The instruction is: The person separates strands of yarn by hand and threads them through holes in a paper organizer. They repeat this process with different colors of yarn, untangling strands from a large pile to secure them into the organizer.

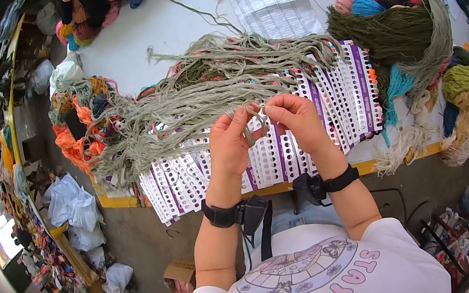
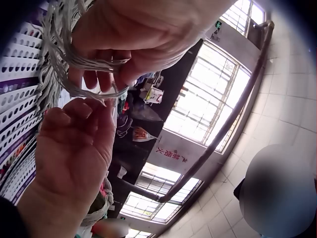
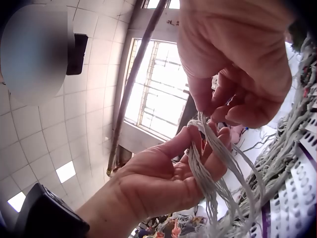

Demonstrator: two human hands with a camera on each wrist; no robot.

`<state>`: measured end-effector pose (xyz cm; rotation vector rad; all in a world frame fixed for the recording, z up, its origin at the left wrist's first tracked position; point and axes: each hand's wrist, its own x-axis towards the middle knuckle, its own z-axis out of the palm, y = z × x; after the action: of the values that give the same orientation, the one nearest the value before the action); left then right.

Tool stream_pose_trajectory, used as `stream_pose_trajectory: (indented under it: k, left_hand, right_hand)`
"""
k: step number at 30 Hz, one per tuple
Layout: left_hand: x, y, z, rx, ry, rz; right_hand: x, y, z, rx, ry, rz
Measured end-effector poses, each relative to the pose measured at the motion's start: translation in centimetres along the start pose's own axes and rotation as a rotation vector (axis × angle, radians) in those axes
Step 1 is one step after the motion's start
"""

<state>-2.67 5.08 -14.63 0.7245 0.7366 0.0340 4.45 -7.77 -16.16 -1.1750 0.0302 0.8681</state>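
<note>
Both hands meet over the front of the table, with a thin bundle of grey-green yarn [image 3: 224,151] between them. My left hand [image 1: 229,142] grips the bundle between thumb and fingers, and the strands loop over and hang down. Close beside it, my right hand [image 1: 301,121] pinches the top of the same strands between thumb and fingertips. In the left wrist view the yarn loop [image 2: 58,59] bends round my left fingers. Under the hands lie long grey-green yarn hanks [image 1: 178,109], spread over white perforated cards [image 1: 335,98] with purple strips.
An olive yarn heap [image 1: 383,31] lies at the right, with coloured balls above it. Orange yarn [image 1: 80,135] sits at the left end. A written paper sheet [image 1: 273,6] lies at the back. The yellow table edge [image 1: 113,202] runs along the front.
</note>
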Motion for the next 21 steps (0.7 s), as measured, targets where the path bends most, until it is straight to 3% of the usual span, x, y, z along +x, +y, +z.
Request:
stream_pose_trajectory:
  k: [4,7,11,21]
  left_hand:
    - [0.3,-0.8,0.3,0.125,0.064,0.009]
    - [0.1,-1.2,1.0,0.311,0.122,0.074]
    - [0.1,-1.5,1.4,0.207,0.12,0.088]
    - [-0.1,-2.6,1.2,0.095,0.067,0.024]
  right_hand:
    - [-0.2,0.5,0.7,-0.083,0.026,-0.115]
    - [-0.5,0.4,0.1,-0.118,0.032,-0.094]
    - [-0.8,0.4,-0.2,0.002,0.061,-0.006]
    - [-1.3,1.8,-1.0,0.076,0.101,0.006]
